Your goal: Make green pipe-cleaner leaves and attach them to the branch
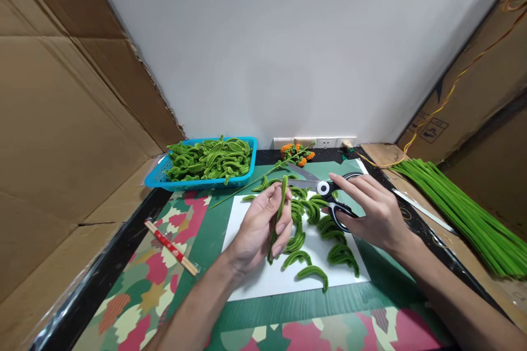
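Observation:
Upright between the thumb and fingers of my left hand (261, 225) is a green pipe cleaner piece (283, 197). My right hand (376, 211) has its fingers in the black and white handles of a pair of scissors (324, 188). The blades are apart and point left, close to the upper part of the pipe cleaner; whether they touch it I cannot tell. Under both hands, many curved green pipe cleaner pieces (312, 273) lie on a white sheet of paper (255, 288).
A blue basket (197, 182) heaped with green pieces stands back left. An orange flower (302, 160) on a green stem lies by the wall sockets (326, 143). Wrapped chopsticks (172, 248) lie left, long green pipe cleaners (461, 214) right. Cardboard (61, 93) borders the left side.

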